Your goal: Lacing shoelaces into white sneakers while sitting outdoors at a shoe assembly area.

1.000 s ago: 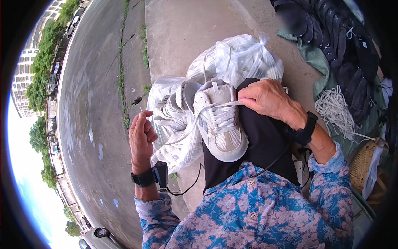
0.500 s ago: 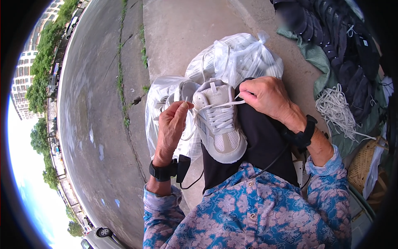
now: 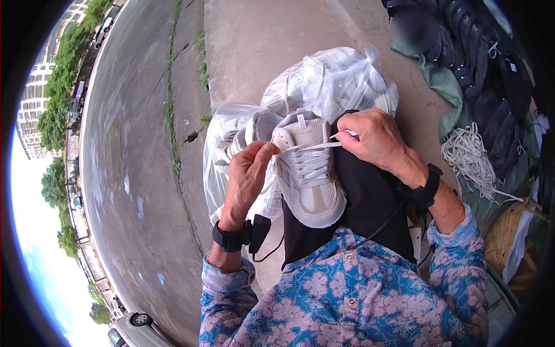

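Observation:
A beige and white sneaker [image 3: 317, 199] rests on my lap across dark trousers, its toe toward me and its tongue upright at the far end. White shoelace [image 3: 321, 146] crisscrosses its front. My left hand [image 3: 247, 174] is closed in a pinch at the upper left eyelets; the lace tip between its fingers is mostly hidden. On the other side, my right hand [image 3: 376, 139] grips a lace strand that runs taut from the shoe's upper part to its fingers.
Clear plastic bags of light-coloured shoes [image 3: 338, 78] sit just beyond my knees. To the right lie a heap of loose white laces [image 3: 471, 159], a row of dark shoes [image 3: 480, 69] on green cloth, and a woven basket [image 3: 502, 231]. Concrete pavement [image 3: 139, 133] spreads to the left.
My left hand has moved slightly right, its fingertips closer to the shoe's upper left eyelets. The right hand has turned a little, keeping its lace strand stretched.

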Motion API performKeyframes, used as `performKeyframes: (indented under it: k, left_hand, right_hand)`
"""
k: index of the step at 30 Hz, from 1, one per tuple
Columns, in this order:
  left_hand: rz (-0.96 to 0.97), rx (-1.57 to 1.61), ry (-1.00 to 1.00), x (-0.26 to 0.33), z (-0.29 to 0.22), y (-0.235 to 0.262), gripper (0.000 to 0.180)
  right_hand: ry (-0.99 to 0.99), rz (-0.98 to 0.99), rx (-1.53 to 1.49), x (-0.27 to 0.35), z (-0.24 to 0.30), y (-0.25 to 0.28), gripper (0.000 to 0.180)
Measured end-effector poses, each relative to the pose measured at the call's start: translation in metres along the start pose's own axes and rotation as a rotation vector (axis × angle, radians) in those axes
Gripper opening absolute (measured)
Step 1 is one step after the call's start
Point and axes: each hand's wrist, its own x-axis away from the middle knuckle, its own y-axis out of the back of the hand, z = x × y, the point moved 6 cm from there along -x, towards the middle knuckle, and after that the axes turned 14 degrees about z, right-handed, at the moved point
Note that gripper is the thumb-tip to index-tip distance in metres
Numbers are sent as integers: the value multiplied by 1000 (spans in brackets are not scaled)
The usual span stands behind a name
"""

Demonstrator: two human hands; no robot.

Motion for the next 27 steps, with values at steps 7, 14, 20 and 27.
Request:
performKeyframes:
  k: [7, 14, 20, 27]
  left_hand:
    - [19, -181, 16, 2, -10, 0, 33]
    - [30, -267, 38, -2, -13, -2, 30]
    - [49, -379, 8, -10, -15, -5, 29]
    - [42, -587, -127, -23, -34, -9, 22]
  right_hand:
    - [93, 105, -58, -7, 7, -1, 6]
    - [123, 101, -40, -12, 12, -4, 6]
    - [114, 107, -32, -14, 9, -5, 7]
    - [77, 152, 17, -20, 13, 0, 7]
